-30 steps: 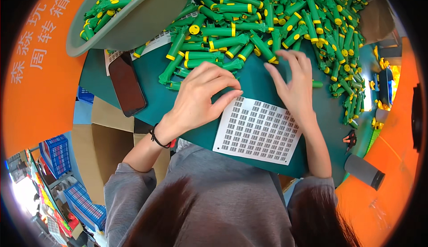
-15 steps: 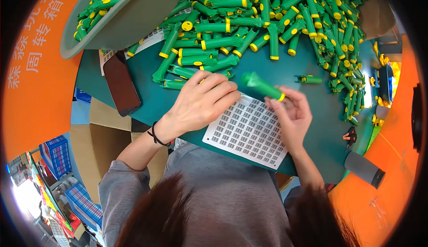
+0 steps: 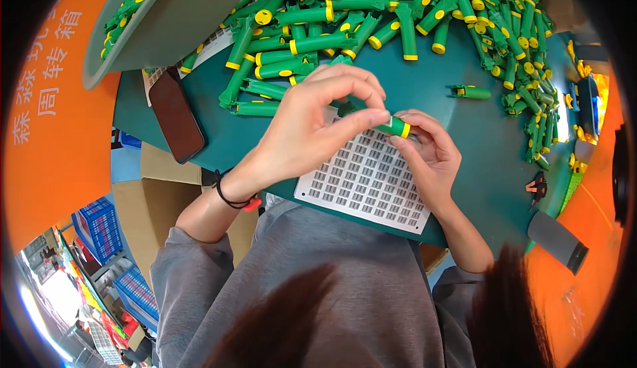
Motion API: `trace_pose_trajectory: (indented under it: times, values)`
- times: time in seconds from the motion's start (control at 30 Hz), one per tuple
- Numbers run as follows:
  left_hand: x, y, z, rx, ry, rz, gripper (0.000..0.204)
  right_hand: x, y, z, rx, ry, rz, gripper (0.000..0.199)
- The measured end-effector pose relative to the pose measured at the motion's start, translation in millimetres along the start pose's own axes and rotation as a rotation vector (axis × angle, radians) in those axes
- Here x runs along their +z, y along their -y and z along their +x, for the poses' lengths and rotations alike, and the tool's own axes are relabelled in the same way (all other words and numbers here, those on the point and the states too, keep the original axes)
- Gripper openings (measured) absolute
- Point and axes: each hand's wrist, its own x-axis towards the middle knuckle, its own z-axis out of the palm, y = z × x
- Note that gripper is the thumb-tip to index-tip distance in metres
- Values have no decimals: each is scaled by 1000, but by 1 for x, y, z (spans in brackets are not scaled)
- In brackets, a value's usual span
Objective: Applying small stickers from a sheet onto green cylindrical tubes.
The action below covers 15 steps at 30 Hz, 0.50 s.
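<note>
My right hand [image 3: 431, 155] holds a small green plastic tube with a yellow end cap [image 3: 402, 128], gripping it near the capped end. Over the same tube, my left hand [image 3: 325, 119] is curled, its thumb lying against the side. A little white patch, apparently a sticker, shows on the tube beside that thumb. Part of the tube's far end is hidden behind my left fingers. Beneath both hands lies a white sheet [image 3: 361, 192] printed with rows of small dark-marked labels, near the table's front edge.
A big heap of similar green tubes [image 3: 411, 29] covers the table's far side. One lone tube [image 3: 471, 92] lies to the right. A tilted grey tub [image 3: 179, 23] and a phone [image 3: 177, 119] are at left. Scissors [image 3: 536, 187] and a grey cylinder [image 3: 556, 240] sit at right; a cardboard box [image 3: 146, 215] stands below left.
My left hand has come right and over the tube, its thumb now against it. The tube has turned, and a white patch shows on it. The view has shifted slightly.
</note>
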Motion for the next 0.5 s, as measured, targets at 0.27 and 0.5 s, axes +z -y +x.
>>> trace_pose_trajectory:
  times: [0.27, 0.5]
  values:
    - [5, -5, 7, -64, 139, 42, 10, -1, -4, -2, -22, 15, -21, 39]
    - [13, -6, 7, -116, 123, 33, 11, -2, -2, -1, -42, 23, -17, 40]
